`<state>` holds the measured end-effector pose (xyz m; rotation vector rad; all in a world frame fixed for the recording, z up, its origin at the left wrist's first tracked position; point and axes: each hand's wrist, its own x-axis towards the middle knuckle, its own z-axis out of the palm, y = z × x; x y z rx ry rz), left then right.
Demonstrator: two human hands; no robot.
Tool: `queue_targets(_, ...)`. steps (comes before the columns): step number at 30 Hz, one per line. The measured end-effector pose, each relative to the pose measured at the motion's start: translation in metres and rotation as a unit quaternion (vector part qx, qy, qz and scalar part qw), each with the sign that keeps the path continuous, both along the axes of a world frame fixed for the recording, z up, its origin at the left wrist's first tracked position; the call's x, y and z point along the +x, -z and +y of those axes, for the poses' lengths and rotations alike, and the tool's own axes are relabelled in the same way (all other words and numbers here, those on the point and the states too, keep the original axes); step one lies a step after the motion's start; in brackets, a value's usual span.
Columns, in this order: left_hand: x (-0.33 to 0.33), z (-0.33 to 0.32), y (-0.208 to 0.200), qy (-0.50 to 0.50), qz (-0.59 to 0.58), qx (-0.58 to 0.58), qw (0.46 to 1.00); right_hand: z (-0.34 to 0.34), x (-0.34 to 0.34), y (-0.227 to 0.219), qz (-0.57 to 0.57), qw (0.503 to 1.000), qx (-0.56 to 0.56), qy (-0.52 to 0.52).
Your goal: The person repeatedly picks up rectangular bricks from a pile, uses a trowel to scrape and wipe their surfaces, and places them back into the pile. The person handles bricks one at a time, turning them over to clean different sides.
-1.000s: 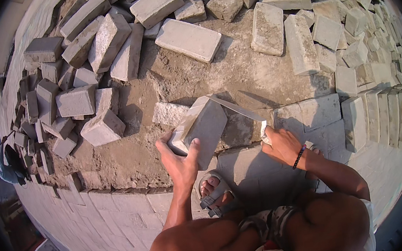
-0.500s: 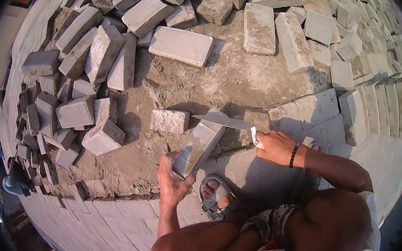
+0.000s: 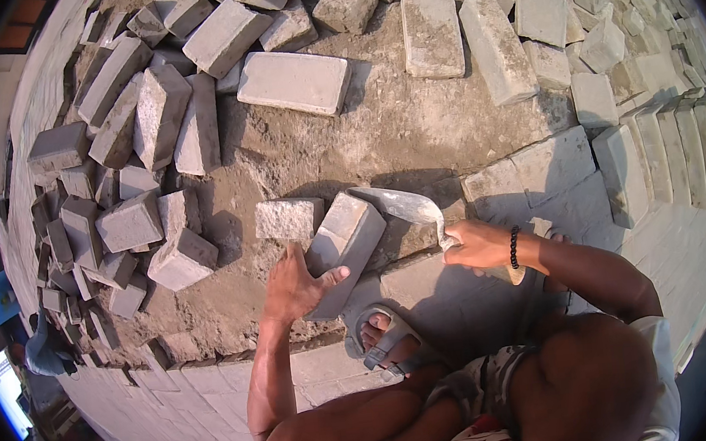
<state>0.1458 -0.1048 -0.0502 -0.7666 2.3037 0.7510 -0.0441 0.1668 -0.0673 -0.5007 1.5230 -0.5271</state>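
Note:
A long grey paving block (image 3: 348,240) lies slanted on the sandy ground in front of me. My left hand (image 3: 295,284) is at its near left side, fingers stretched and thumb spread over the block's edge. My right hand (image 3: 479,247) is closed around a trowel (image 3: 407,205), whose wooden handle end shows below the fist. The metal blade points left, and its tip is by the block's far end. A short, rough-faced block piece (image 3: 289,218) lies just beyond my left fingertips.
Loose blocks are heaped at the left (image 3: 132,222) and across the far side. One flat block (image 3: 293,83) rests on bare sand (image 3: 346,153). Laid paving (image 3: 552,171) borders the sand at the right and near side. My sandalled foot (image 3: 385,336) stands close to the slanted block.
The paving block has gone from being held tilted in my left hand to lying on the ground. My left hand's grip has opened. The trowel blade has turned, showing more of its face.

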Motion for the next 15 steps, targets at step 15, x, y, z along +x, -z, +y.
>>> queue_targets(15,0.04,0.025,-0.031,-0.233,0.206,0.123,0.942,0.01,-0.007,-0.039,0.195,0.974,-0.106,0.05)
